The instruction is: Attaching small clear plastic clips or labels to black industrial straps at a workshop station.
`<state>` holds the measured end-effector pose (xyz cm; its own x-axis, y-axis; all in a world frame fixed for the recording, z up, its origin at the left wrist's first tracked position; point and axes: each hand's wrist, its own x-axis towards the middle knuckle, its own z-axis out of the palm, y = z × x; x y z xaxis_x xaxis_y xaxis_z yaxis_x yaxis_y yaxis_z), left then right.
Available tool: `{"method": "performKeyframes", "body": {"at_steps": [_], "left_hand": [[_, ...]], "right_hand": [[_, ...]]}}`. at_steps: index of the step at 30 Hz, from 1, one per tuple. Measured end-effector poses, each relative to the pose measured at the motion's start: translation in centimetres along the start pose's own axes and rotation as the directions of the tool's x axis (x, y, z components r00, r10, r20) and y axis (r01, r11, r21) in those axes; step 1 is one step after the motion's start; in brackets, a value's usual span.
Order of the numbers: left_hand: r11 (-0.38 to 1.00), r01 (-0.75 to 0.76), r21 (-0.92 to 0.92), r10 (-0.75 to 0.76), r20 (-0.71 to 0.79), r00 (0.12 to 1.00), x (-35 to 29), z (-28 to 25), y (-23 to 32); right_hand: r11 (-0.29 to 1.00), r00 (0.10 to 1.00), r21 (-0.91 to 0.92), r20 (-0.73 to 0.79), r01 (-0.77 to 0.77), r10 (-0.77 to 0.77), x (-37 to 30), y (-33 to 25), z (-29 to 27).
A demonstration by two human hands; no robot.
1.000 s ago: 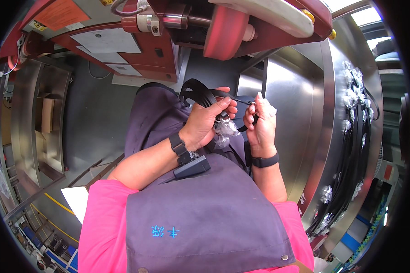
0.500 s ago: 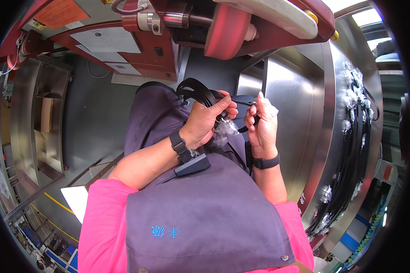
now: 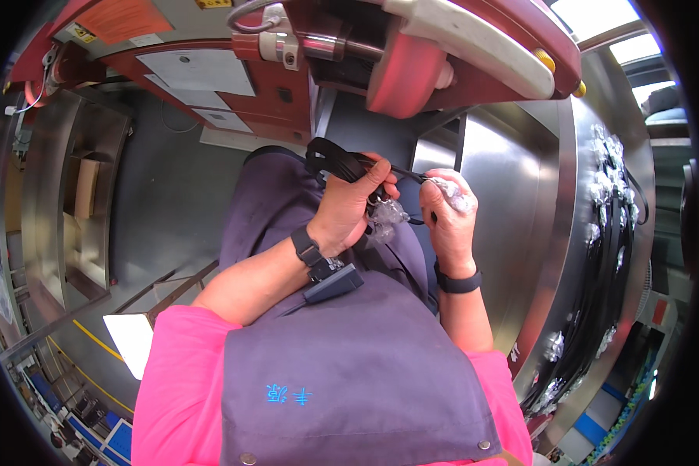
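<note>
My left hand [image 3: 340, 208] is closed around a looped bundle of narrow black belts [image 3: 332, 158] above my lap. Crumpled clear plastic wrap [image 3: 386, 211] hangs just below its fingers. To the right, my right hand [image 3: 449, 225] is closed on the end of one belt strand, which stretches across from the bundle. More clear wrap [image 3: 455, 194] covers the end at its fingertips, and what lies under it is hidden. Both hands are in front of the dark apron [image 3: 349, 365].
Ahead is a red machine with a blurred pink-red wheel [image 3: 405, 74] overhanging my knees. A metal trough [image 3: 505, 179] runs along my right, and beyond it several black belts with plastic-wrapped ends [image 3: 610, 225] lie on a ledge. At left stands a metal shelf [image 3: 50, 202] holding a cardboard piece.
My right hand has turned and its fingers have folded over the wrapped end, where before the fingertips pointed up. The left hand keeps its hold on the bundle. The whole view has shifted slightly.
</note>
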<state>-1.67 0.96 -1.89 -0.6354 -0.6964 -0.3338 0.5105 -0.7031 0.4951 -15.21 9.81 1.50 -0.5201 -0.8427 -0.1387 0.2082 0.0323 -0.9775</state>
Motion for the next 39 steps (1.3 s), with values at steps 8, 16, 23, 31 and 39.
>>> {"method": "performKeyframes", "body": {"at_steps": [8,16,23,31,39], "left_hand": [[0.992,0.052,-0.116,-0.059,-0.060,0.996,0.4,-0.1,0.6],[0.985,0.070,-0.158,-0.084,-0.085,0.993,0.8,0.1,0.9],[0.982,0.048,-0.182,-0.064,-0.086,0.994,1.3,0.9,1.3],[0.984,0.059,-0.169,-0.070,-0.059,0.996,1.8,1.4,1.9],[0.989,0.038,-0.143,-0.047,-0.057,0.997,2.0,1.7,2.0]], "right_hand": [[0.999,0.997,-0.050,-0.077,0.016,-0.020,1.8,-1.0,2.4],[0.998,0.999,-0.023,-0.003,-0.054,0.054,3.3,-0.7,1.5],[0.990,0.994,-0.107,-0.049,0.090,-0.096,4.4,-0.4,2.7],[0.998,0.998,-0.063,-0.054,0.021,-0.024,5.5,-1.2,3.2],[0.997,0.999,0.079,-0.028,-0.025,0.027,6.4,-1.0,3.3]]}}
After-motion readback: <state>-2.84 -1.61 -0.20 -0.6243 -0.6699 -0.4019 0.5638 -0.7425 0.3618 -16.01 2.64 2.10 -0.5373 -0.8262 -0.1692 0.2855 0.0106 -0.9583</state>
